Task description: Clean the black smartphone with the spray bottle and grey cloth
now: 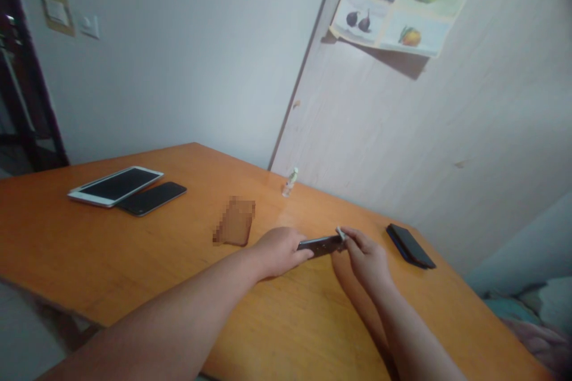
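Observation:
A dark, thin phone [320, 246] is held above the table, tilted so that I mostly see its narrow side. My left hand [280, 252] grips its left end, thumb on the near side and the fingers largely hidden behind. At the opposite end, my right hand [369, 257] pinches a small whitish scrap [341, 236], which looks like a cloth or tissue, against the phone's edge. Beyond the hands, a small clear bottle [290, 183] with a pale green top stands near the table's back edge.
On the orange wooden table [179, 268], a white tablet [121, 183] overlaps a black phone [156, 197] at the left. A brown flat item [238, 222], pixelated, lies left of centre. Stacked dark flat items [410, 246] sit right. Walls close off the back.

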A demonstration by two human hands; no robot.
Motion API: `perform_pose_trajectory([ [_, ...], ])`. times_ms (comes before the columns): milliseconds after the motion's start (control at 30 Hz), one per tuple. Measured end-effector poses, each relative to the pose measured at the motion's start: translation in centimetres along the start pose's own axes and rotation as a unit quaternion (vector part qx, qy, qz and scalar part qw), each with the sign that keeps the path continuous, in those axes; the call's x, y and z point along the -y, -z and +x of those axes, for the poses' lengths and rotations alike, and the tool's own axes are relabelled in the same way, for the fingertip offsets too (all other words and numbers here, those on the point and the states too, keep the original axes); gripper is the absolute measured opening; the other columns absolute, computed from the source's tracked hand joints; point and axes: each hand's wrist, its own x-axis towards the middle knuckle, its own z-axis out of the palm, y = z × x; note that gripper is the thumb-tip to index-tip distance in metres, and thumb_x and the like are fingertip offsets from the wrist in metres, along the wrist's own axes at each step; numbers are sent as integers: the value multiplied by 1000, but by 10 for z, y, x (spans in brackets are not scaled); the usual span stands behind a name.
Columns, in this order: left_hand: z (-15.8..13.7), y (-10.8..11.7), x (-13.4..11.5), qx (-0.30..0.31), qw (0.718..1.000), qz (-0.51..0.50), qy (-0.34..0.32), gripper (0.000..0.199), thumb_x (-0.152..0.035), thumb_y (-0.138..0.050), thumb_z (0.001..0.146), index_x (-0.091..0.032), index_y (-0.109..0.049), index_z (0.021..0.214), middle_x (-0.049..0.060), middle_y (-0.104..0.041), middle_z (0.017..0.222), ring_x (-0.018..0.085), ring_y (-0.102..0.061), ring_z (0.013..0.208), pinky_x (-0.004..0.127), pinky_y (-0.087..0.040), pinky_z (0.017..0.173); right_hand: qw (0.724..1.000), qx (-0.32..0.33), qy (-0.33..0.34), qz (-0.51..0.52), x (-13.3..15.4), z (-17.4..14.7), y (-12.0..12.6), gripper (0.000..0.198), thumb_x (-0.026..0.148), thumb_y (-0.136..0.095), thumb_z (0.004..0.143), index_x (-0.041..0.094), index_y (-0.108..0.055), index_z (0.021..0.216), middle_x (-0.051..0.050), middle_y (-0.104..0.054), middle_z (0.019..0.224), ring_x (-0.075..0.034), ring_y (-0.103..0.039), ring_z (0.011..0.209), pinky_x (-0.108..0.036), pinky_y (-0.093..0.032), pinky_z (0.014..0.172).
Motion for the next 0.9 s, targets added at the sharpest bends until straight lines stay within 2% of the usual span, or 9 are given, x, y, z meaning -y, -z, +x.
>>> perform_pose_trajectory([
  [67,0,0,0,2,1000,7,5,30,-44,-56,88,-20,-71,79,4,-71,75,17,-62,66,26,-31,54,997,-33,-54,46,-4,5,5,34,43,-58,85,18,-73,104,-7,-75,88,-23,-69,76,-39,-56,72],
  [133,0,0,0,5,1000,10,9,30,-44,-56,88,-20,-71,79,4,-72,75,18,-63,67,26,-31,54,987,-70,-79,120,-3,8,7,37,45,-62,83,15,-70,103,-9,-74,87,-20,-65,68,-32,-53,60],
  [267,0,-1,1,1,1000,14,6,30,-44,-56,88,-20,-71,78,5,-72,75,18,-63,66,26,-31,54,968,-83,-62,229,9,5,-1,38,46,-64,83,15,-64,104,-7,-72,85,-16,-61,62,-27,-48,54],
  [367,0,-2,2,0,1000,14,0,32,-45,-54,89,-20,-71,80,5,-73,76,18,-63,66,26,-31,54,980,-48,-44,189,14,0,-8,37,49,-63,83,16,-65,99,-6,-71,82,-18,-63,67,-29,-49,60],
  [467,1,-3,2,0,1000,16,-4,32,-45,-54,89,-20,-72,80,6,-74,78,19,-64,67,27,-30,53,997,-46,-5,68,12,-1,-9,32,47,-60,85,18,-68,95,-5,-70,82,-20,-63,73,-34,-49,70],
  [567,1,-4,3,-3,1000,19,-4,32,-45,-55,88,-20,-72,78,6,-74,77,19,-64,67,27,-31,53,997,-56,42,-39,14,-2,-7,28,44,-57,88,20,-70,92,-6,-67,84,-21,-61,77,-35,-47,71],
  [767,1,-4,3,-4,1000,9,-16,32,-45,-54,89,-21,-71,80,4,-74,77,19,-65,68,27,-30,53,988,15,152,-35,35,-11,-11,26,41,-54,91,21,-71,88,-7,-65,85,-21,-59,81,-33,-47,70],
  [833,1,-4,3,-3,1000,8,-12,33,-46,-54,90,-20,-71,80,5,-74,77,19,-66,69,27,-30,53,988,17,145,-39,33,-10,-9,27,43,-54,91,21,-71,86,-7,-65,84,-21,-59,80,-33,-46,69],
  [900,1,-3,2,-6,1000,14,-7,33,-46,-54,89,-20,-72,80,5,-74,78,20,-66,71,27,-31,53,992,-12,108,-56,26,-6,-5,30,45,-54,91,20,-70,88,-7,-66,83,-21,-59,77,-33,-46,69],
])
